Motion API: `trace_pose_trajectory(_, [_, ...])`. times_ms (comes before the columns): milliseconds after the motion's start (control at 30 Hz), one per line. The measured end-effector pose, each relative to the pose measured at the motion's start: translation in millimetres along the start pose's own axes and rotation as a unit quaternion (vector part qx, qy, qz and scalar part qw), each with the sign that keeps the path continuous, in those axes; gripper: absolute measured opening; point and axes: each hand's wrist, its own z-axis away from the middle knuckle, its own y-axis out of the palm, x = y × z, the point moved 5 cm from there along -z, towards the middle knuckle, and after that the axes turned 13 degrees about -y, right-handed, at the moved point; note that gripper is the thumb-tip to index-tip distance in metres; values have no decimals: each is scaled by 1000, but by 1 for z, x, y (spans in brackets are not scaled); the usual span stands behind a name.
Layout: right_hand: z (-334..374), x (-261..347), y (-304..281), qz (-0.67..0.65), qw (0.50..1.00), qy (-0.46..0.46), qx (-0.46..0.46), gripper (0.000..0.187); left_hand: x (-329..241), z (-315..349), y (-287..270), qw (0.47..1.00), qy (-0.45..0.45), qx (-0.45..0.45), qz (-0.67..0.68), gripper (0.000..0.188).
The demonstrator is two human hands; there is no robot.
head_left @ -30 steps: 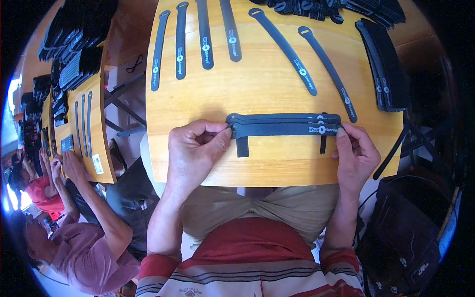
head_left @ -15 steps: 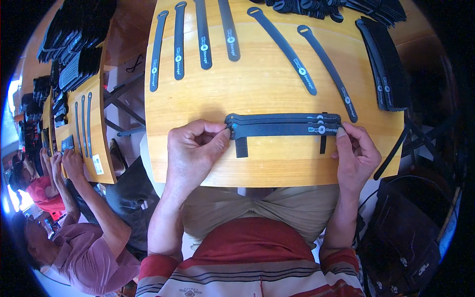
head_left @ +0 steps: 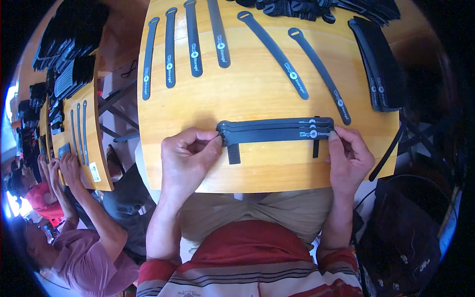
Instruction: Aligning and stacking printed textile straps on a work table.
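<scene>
A small stack of dark grey straps [head_left: 274,131] lies crosswise near the front edge of the wooden table [head_left: 257,171]. My left hand [head_left: 188,156] pinches the stack's left end between thumb and fingers. My right hand [head_left: 349,158] holds its right end with the fingertips. Two short black bands stick out from under the stack toward me, one near each end.
Several single straps [head_left: 193,39] lie spread across the far half of the table, with piles of black straps [head_left: 381,64] at the back and right. At the left, other people work at a second table [head_left: 94,163]. A dark bag [head_left: 401,237] sits at lower right.
</scene>
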Motion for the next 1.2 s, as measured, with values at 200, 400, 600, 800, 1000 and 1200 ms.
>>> trace_pose_trajectory(200, [-1, 3, 3, -1, 1000, 9, -5, 12, 1, 0, 1, 1000, 3, -9, 20, 5])
trace_pose_trajectory(400, [-2, 4, 3, 6, 1000, -6, -13, 11, -1, 1, 1, 1000, 9, -9, 17, 4])
trace_pose_trajectory(600, [-2, 4, 4, 29, 999, -23, -8, 10, -5, 2, 2, 1000, 5, -9, 16, 4])
trace_pose_trajectory(800, [-4, 6, 5, 63, 996, -61, 3, 9, -5, 2, 2, 1000, 5, -8, 13, 4])
trace_pose_trajectory(1000, [-5, 8, 4, 79, 994, -71, 7, 8, -5, 1, 2, 1000, 7, -6, 15, 2])
trace_pose_trajectory(1200, [-6, 9, 6, 89, 992, -83, 11, 9, -4, 1, 1, 1000, 11, -3, 19, 3])
